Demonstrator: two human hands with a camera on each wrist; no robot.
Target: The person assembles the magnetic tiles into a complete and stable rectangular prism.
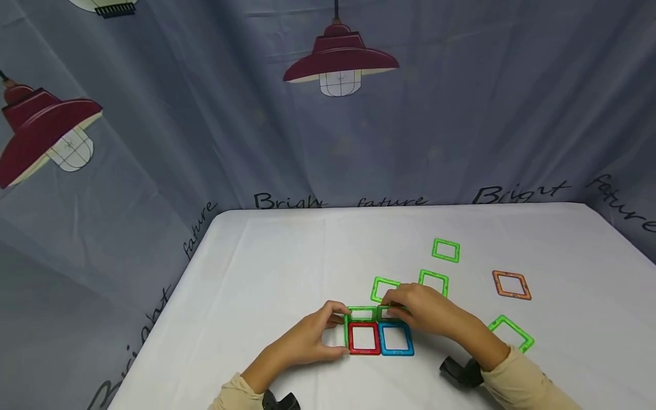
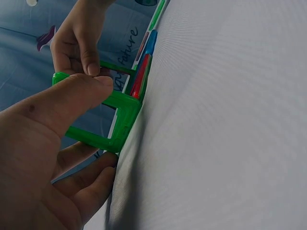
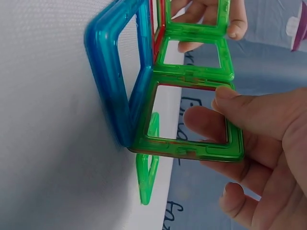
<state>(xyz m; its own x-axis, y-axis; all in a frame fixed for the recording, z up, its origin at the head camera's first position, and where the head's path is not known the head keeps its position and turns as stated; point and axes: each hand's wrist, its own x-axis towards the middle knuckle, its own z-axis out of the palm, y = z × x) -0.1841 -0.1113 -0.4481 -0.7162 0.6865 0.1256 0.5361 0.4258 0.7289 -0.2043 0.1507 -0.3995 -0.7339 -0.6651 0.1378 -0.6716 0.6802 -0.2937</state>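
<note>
A red square magnetic tile [image 1: 364, 352] and a blue square magnetic tile [image 1: 397, 353] lie side by side on the white table. Green square tiles stand on edge around them: one at the red tile's left, one [image 1: 362, 309] behind it, and another [image 3: 192, 149] behind the blue tile. My left hand [image 1: 307, 339] grips the left green tile [image 2: 125, 127] between thumb and fingers. With thumb and index finger, my right hand [image 1: 427, 307] pinches the upper edge of the green tile behind the blue one; a reddish line shows along that tile's rim.
Loose green tiles lie beyond the build, one [image 1: 446, 258] farthest back and one [image 1: 376, 289] just behind it. Another green tile [image 1: 519, 328] lies partly under the right forearm. An orange tile [image 1: 514, 295] is at the right. A printed curtain [image 1: 410, 142] hangs behind the table.
</note>
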